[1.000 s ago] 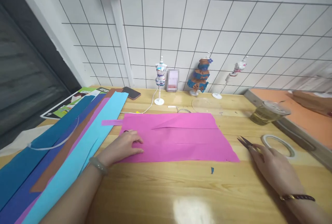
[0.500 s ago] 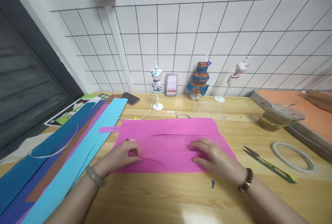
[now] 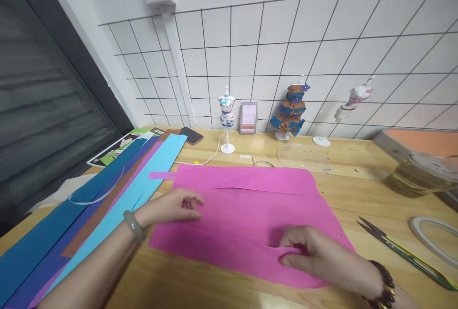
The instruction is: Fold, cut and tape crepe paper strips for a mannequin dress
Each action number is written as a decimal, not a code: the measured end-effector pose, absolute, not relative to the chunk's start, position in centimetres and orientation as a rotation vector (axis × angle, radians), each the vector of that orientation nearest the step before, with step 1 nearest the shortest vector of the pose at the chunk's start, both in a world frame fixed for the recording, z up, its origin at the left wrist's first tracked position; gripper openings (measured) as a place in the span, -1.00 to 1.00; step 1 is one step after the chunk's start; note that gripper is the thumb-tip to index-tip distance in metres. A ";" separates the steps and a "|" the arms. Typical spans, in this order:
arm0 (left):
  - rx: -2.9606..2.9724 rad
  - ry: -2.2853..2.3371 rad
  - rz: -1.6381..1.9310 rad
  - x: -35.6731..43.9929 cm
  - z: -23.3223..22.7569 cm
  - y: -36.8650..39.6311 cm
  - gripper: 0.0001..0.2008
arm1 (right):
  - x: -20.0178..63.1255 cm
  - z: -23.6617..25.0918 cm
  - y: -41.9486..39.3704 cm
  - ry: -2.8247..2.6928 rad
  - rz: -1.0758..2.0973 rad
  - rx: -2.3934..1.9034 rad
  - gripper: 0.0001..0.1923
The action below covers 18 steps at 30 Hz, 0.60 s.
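Note:
A sheet of pink crepe paper lies flat on the wooden table, with a fold line across its upper part. My left hand rests on the sheet's left edge, fingers curled and pinching the paper. My right hand is on the near right part of the sheet, thumb and fingers pinching up a small ridge of it. A thin pink strip sticks out at the sheet's upper left.
Long strips of blue, light blue, purple and brown paper lie at the left. Small scissors and a tape roll sit at the right, a glass cup behind. Three mini mannequins, a phone and a cable stand at the wall.
My right hand left the scissors on the table and came onto the pink sheet, then slid toward its near edge. The sheet has shifted closer to me. The view moved left.

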<state>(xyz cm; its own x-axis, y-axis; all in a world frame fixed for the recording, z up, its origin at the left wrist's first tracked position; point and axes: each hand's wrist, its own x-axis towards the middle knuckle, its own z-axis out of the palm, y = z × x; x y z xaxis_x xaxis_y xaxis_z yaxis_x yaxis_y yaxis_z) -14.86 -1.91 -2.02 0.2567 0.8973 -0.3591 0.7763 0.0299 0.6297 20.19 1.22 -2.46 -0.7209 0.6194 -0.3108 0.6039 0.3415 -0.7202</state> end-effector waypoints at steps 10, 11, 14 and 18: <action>2.354 1.716 0.165 -12.6 -3.1 8.8 -0.66 | 18.9 -3.1 0.1 -2.634 1.493 -0.843 -0.74; 2.360 1.707 0.146 -12.1 -3.3 9.6 -0.68 | 18.8 -3.2 0.1 -2.635 1.493 -0.840 -0.72; 2.351 1.697 0.103 -11.3 -3.7 11.3 -0.70 | 18.9 -3.6 0.1 -2.649 1.443 -0.824 -0.68; 2.325 1.684 0.030 -11.0 -3.5 11.9 -0.76 | 19.1 -4.0 -0.1 -2.661 1.355 -0.815 -0.70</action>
